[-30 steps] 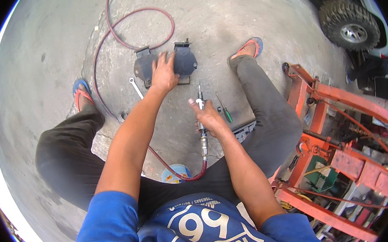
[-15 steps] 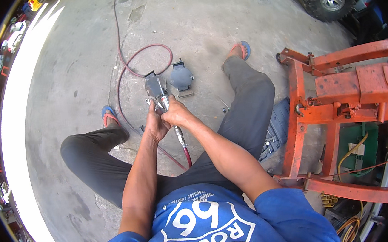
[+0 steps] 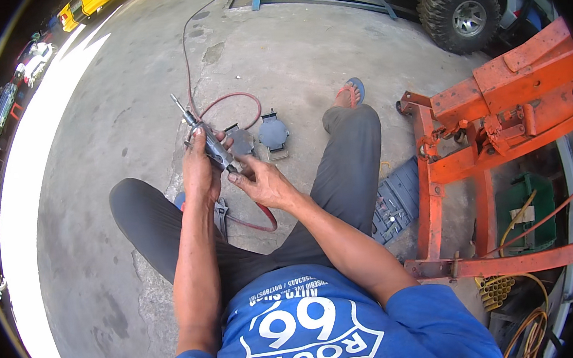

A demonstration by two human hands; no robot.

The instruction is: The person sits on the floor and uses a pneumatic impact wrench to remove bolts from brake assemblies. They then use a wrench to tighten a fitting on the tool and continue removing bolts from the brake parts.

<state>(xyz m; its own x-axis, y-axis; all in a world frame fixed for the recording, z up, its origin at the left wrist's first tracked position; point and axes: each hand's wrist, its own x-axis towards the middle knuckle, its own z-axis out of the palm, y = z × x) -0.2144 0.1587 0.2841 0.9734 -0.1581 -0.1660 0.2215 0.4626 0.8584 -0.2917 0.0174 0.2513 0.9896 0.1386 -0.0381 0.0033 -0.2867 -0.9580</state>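
We wrap our left hand around the grey tool in front of us; our right hand pinches its near end. Our hands partly hide one dark plate near a red hose.

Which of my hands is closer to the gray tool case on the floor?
Right. Your right hand is left of the gray tool case, near the rear end of the air tool; your left hand is farther left, gripping that tool.

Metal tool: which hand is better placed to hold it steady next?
Probably the left hand: it wraps around the middle of the metal tool, while the right hand is only by the tool's back end.
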